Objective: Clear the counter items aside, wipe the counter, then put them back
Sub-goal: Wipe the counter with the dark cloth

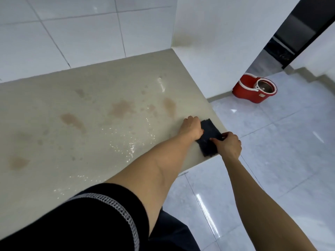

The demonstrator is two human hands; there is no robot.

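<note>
Cloth (209, 136), dark and flat, lies at the right edge of the beige surface (76, 127), and we have both hands on it. Our left hand (191, 127) presses its far side, fingers curled over it; our right hand (229, 144) pinches its near edge. Wet streaks and brown stains mark the surface. 1 red mop bucket (254, 90) stands on the floor (272, 160).

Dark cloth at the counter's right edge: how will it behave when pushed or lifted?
The dark cloth lies flat at the counter edge, so it is probably limp and would droop if lifted. Water glints on the surface nearby, so it may be damp and slide easily. The left hand and right hand both touch it.
</note>
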